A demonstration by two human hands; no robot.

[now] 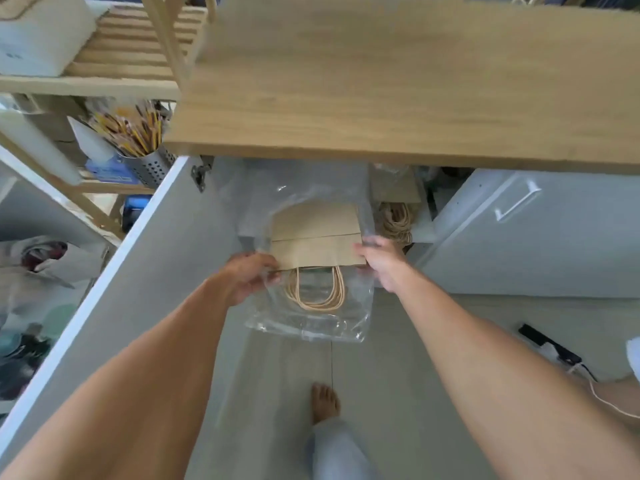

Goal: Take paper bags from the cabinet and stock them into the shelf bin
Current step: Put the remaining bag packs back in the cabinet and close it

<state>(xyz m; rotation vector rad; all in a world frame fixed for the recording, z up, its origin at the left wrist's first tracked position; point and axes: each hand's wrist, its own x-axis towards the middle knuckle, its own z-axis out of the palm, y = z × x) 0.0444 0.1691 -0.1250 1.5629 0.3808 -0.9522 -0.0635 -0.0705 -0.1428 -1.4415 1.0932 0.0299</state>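
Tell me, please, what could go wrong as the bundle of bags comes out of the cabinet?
1. The clear plastic wrap looks slick and open at the near end, so the paper bags might slide out past the left hand and right hand.
2. The twisted handles hang loose and could snag.
3. The wooden countertop overhangs; lifting early could bump it.

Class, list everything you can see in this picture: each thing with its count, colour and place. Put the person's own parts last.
Paper bags: a stack, brown, in clear plastic wrap, held by both hands
More bags: a stack, brown, inside the cabinet
Countertop: one, wood, above
Cabinet door: one, grey, open at left
Pencil holder: one, metal, on shelf at left
Drawer handle: one, white, at right
Left hand: grips wrap
Right hand: grips wrap
Foot: one, bare, on floor
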